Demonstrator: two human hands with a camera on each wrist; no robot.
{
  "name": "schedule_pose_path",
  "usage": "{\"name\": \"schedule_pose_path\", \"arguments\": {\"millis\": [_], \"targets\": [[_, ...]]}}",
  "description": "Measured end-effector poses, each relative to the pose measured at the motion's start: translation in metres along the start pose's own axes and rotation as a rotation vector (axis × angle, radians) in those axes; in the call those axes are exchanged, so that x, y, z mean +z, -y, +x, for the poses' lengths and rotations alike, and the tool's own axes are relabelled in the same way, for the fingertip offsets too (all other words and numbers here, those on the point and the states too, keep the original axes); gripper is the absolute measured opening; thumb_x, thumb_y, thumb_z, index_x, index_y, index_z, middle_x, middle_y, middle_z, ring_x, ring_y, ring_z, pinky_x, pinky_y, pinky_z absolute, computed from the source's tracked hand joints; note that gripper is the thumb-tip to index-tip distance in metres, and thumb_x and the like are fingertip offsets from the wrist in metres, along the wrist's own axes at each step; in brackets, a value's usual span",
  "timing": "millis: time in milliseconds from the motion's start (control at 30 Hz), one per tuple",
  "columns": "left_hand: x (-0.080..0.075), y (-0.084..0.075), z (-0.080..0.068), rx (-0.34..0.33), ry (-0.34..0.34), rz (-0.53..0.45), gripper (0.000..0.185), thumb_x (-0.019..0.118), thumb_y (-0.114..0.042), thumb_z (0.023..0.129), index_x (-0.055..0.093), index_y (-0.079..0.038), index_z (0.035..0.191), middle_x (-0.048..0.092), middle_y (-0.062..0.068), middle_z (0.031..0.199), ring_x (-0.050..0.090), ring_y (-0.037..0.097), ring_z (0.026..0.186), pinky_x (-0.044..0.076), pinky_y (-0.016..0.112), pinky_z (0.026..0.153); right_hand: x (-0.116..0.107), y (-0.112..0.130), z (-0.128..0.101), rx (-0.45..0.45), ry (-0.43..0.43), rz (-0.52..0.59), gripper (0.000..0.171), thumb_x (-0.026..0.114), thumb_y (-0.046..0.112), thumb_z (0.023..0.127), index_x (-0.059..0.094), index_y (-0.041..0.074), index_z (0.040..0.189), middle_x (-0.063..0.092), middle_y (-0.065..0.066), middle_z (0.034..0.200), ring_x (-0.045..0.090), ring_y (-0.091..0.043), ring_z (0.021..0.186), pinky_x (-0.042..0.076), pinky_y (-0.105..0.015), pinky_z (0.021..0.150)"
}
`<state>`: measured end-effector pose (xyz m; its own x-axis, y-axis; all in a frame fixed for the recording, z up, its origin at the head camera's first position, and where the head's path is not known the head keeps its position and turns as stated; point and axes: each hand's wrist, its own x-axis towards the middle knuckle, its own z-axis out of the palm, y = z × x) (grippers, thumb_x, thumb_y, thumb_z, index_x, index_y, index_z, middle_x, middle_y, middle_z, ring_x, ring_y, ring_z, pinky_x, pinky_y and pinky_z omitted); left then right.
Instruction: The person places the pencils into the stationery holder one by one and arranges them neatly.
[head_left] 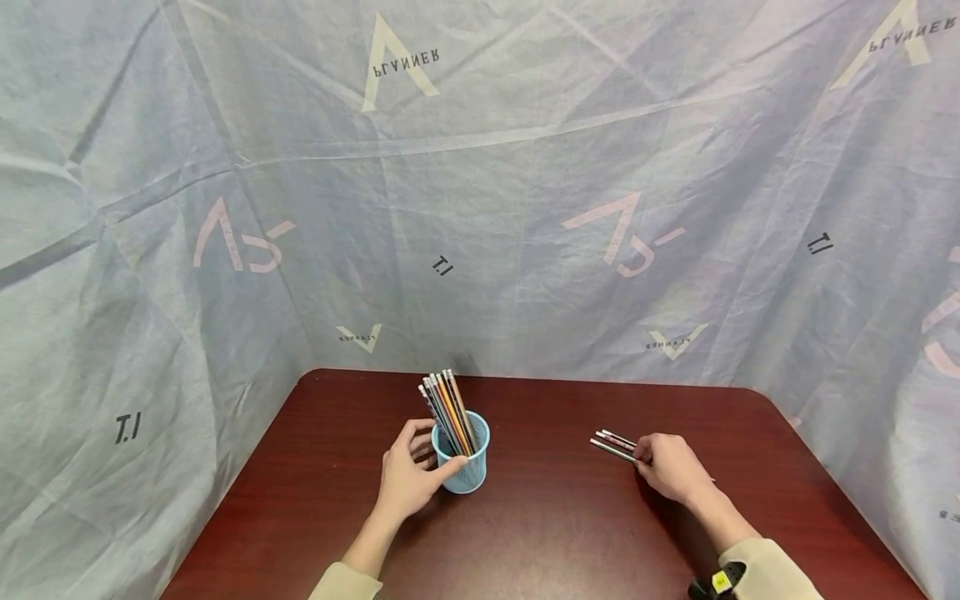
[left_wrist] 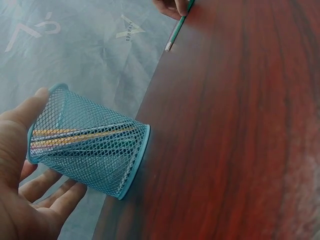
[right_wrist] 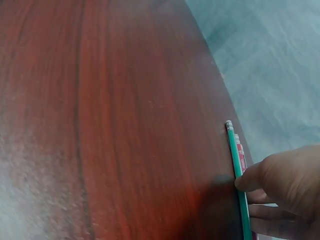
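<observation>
My left hand (head_left: 407, 481) holds a light blue mesh pencil cup (head_left: 470, 477), thumb at the rim and fingers around the far side. Several pencils (head_left: 448, 408) lean in the cup, eraser ends up. On the right side of the table, my right hand (head_left: 670, 467) is down over a small group of pencils lying side by side. In the right wrist view its thumb presses on a green pencil (right_wrist: 234, 152), with fingers curled behind. A red-and-white pencil (right_wrist: 242, 156) lies just beside the green one. My palm hides the pencils' other ends.
The dark red wooden table (head_left: 540, 517) has rounded far corners. A grey printed cloth (head_left: 480, 208) hangs behind it and along both sides. A black device with a yellow label (head_left: 722, 581) sits at my right wrist.
</observation>
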<state>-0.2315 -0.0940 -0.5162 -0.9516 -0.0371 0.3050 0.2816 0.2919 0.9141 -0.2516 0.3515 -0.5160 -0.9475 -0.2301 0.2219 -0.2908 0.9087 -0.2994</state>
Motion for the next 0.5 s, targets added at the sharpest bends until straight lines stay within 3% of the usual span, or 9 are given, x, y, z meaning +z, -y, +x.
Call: {"name": "schedule_pose_path", "arguments": {"millis": [200,500], "targets": [[0.0,0.0,0.0,-0.001,0.005,-0.008,0.07,0.099,-0.027,0.076,0.064,-0.013,0.134,0.08,0.012,0.119,0.078,0.031,0.112,0.065,0.048,0.094,-0.001,0.003,-0.001,-0.04,-0.018,-0.01,0.011,0.081,0.004,0.088,0.075,0.012,0.085,0.071,0.005,0.077,0.066,-0.01,0.072,0.058,-0.032,0.064],[0.0,-0.001,-0.001,-0.014,-0.007,-0.006,0.072,0.1,-0.027,0.075,0.067,-0.011,0.137,0.08,0.01,0.12,0.078,0.03,0.111,0.066,0.044,0.093,-0.013,0.015,0.003,-0.14,-0.135,0.048,0.016,0.082,0.0,0.084,0.075,0.015,0.082,0.064,0.013,0.071,0.052,0.002,0.064,0.048,-0.023,0.058]]}}
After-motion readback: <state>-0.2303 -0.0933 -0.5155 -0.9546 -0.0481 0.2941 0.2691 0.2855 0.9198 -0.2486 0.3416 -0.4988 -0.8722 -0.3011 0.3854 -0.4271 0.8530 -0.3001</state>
